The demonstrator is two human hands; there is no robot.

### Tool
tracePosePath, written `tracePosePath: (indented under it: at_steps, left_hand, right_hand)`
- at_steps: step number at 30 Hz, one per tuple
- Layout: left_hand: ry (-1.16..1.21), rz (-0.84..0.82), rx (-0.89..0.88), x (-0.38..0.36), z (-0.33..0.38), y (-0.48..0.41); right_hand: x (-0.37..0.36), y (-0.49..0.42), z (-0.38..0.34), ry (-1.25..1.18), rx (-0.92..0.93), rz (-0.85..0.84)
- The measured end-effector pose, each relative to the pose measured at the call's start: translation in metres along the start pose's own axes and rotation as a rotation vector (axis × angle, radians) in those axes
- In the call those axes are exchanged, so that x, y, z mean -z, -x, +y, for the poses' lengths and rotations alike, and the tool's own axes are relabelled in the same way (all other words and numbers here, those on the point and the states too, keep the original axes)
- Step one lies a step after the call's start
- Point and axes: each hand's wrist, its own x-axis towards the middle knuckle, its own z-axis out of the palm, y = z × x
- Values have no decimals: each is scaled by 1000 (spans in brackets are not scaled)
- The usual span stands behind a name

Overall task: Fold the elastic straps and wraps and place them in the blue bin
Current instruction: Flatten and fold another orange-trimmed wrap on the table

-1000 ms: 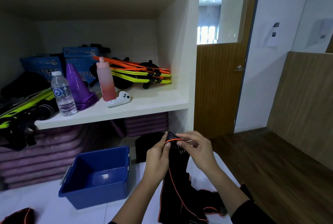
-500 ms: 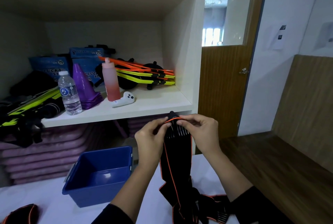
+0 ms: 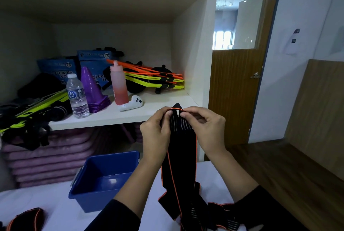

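Observation:
A long black elastic wrap (image 3: 181,158) with orange edging hangs in front of me, its lower part trailing onto the white table (image 3: 55,204). My left hand (image 3: 155,135) pinches the wrap's top end from the left. My right hand (image 3: 206,130) pinches the same end from the right, at shelf height. The blue bin (image 3: 104,180) stands on the table below and left of my hands; nothing shows inside it. Another black and orange wrap (image 3: 26,218) lies at the table's near left corner.
A white shelf (image 3: 119,115) behind holds a water bottle (image 3: 77,96), purple cones (image 3: 93,91), a pink bottle (image 3: 119,83), a white controller (image 3: 131,104) and folded orange and yellow ladders (image 3: 158,79). Purple mats (image 3: 48,158) are stacked below. A wooden door (image 3: 234,85) stands at right.
Both hands have risen with the wrap's top end from table height to shelf height, pulling more of the wrap off the table. The view has shifted slightly.

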Motion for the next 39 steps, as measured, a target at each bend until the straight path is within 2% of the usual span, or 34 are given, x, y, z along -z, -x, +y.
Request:
tracePosePath:
  at_steps: [4, 10, 15, 18, 21, 23, 27, 32, 39]
  left_hand:
    - [-2, 27, 67, 1, -1, -1]
    - [76, -103, 209, 4, 3, 3]
    - [122, -133, 338, 7, -8, 16]
    - [191, -142, 376, 4, -8, 16]
    - [245, -128, 405, 1, -10, 13]
    - [275, -114, 421, 0, -13, 12]
    - [279, -109, 438, 1, -15, 15]
    - [168, -87, 439, 4, -20, 28]
    - [94, -159, 386, -5, -20, 42]
  right_hand:
    - [0, 1, 0, -47, -84, -114]
    - [-2, -10, -4, -18, -114, 51]
    - [-5, -17, -8, 9, -126, 93]
    - [-1, -16, -6, -28, -199, -26]
    - [7, -7, 3, -212, -282, -276]
    - [11, 6, 14, -303, -327, -339]
    - [10, 23, 25, -332, -364, -242]
    - [-2, 22, 28, -318, -392, -129]
    - [-14, 28, 24, -342, -404, -90]
